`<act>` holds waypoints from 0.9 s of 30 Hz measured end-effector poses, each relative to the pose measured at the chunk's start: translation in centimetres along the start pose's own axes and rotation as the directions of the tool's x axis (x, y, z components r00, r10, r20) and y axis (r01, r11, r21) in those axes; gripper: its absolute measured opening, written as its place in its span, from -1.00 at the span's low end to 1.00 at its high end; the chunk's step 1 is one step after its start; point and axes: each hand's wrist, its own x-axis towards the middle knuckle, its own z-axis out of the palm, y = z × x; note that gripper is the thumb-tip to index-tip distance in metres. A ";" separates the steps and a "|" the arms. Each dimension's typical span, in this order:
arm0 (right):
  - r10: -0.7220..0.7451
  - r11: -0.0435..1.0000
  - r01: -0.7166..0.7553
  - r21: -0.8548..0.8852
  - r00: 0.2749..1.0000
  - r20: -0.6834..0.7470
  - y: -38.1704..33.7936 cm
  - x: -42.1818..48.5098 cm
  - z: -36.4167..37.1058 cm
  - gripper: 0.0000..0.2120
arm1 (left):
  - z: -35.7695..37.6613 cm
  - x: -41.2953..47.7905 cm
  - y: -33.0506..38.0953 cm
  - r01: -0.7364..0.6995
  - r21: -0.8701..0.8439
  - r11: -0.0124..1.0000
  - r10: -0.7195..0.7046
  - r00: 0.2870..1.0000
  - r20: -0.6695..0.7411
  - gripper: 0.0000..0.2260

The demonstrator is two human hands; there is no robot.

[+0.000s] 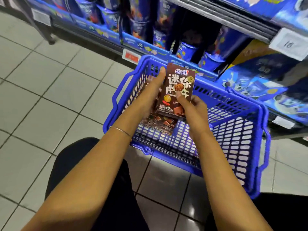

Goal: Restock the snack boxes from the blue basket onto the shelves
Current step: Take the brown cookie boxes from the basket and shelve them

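From the head view, I see the brown printed cardboard snack box point(176, 90) held upright over the far left part of the blue plastic lattice basket point(107, 122), which sits on the pale tiled floor point(41, 97). The left hand point(153, 87) holds the box by its left long edge, thumb laid along that edge and fingers hidden behind. The right hand point(191, 107) pinches the lower right corner, thumb on the printed front. More brown boxes of the same kind point(160, 124) lie in the basket just below.

I judge the box light and stiff enough to keep its shape, but thin card that would dent under a hard squeeze, and its glossy face looks a little slippery. I would hold it across the narrow edges, near the middle, rather than by one corner.

The blue-fronted shelf point(150, 47) runs along the far side, holding blue snack cups point(186, 50), close behind the basket.
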 end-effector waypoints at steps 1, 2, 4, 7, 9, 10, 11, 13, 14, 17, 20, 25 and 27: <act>-0.030 0.999 0.030 -0.045 1.000 -0.003 -0.6 -0.2 0.7 -0.60 | 0.0 -0.2 0.1 -0.008 -0.046 0.999 0.010 0.999 0.034 -0.44; -0.056 0.994 0.055 -0.098 0.998 -0.007 -1.1 -0.3 1.5 -0.60 | -0.2 -0.3 0.2 -0.027 -0.063 0.998 0.030 0.999 0.033 -0.48; -0.094 0.981 0.093 -0.168 0.996 0.002 -1.3 -0.4 2.9 -0.59 | -1.1 -0.2 0.5 -0.075 -0.023 0.997 0.074 0.997 -0.029 -0.55; -0.007 0.997 0.003 -0.071 0.999 -0.051 -0.1 0.6 4.1 -0.46 | -2.8 0.3 1.1 -0.103 -0.012 0.995 0.102 0.991 -0.087 -0.58; 0.113 0.993 -0.117 -0.018 0.982 -0.149 1.2 1.8 4.6 -0.51 | -3.5 0.5 1.7 -0.135 0.001 0.991 0.134 0.981 -0.140 -0.59; 0.138 0.989 -0.146 -0.034 0.974 -0.178 2.0 2.3 4.9 -0.59 | -3.7 0.5 1.9 -0.154 0.007 0.988 0.153 0.975 -0.159 -0.59; 0.125 0.985 -0.145 -0.095 0.974 -0.188 2.9 2.8 5.1 -0.71 | -3.9 0.6 2.1 -0.172 0.015 0.985 0.172 0.970 -0.169 -0.60; 0.069 0.957 -0.115 -0.268 0.982 -0.174 4.7 3.5 6.0 -0.83 | -4.1 0.7 2.2 -0.201 0.017 0.980 0.200 0.964 -0.177 -0.61; 0.059 0.934 -0.106 -0.340 0.988 -0.144 5.4 3.6 6.7 -0.82 | -4.2 0.6 2.3 -0.211 0.010 0.977 0.209 0.961 -0.181 -0.61; 0.053 0.847 -0.094 -0.524 0.994 -0.094 6.3 3.3 8.8 -0.55 | -4.2 0.7 2.4 -0.227 -0.007 0.974 0.222 0.955 -0.196 -0.64; 0.054 0.823 -0.144 -0.550 0.983 -0.176 6.3 2.8 10.2 -0.39 | -3.9 0.7 2.9 -0.239 -0.041 0.970 0.225 0.949 -0.219 -0.66; 0.088 0.933 -0.145 -0.330 0.979 -0.183 5.7 2.8 9.7 -0.45 | -3.5 0.6 3.4 -0.228 -0.059 0.972 0.211 0.953 -0.217 -0.60; 0.076 0.963 -0.120 -0.243 0.980 -0.186 5.4 2.4 8.5 -0.59 | -3.7 0.6 3.5 -0.226 -0.059 0.972 0.210 0.956 -0.203 -0.57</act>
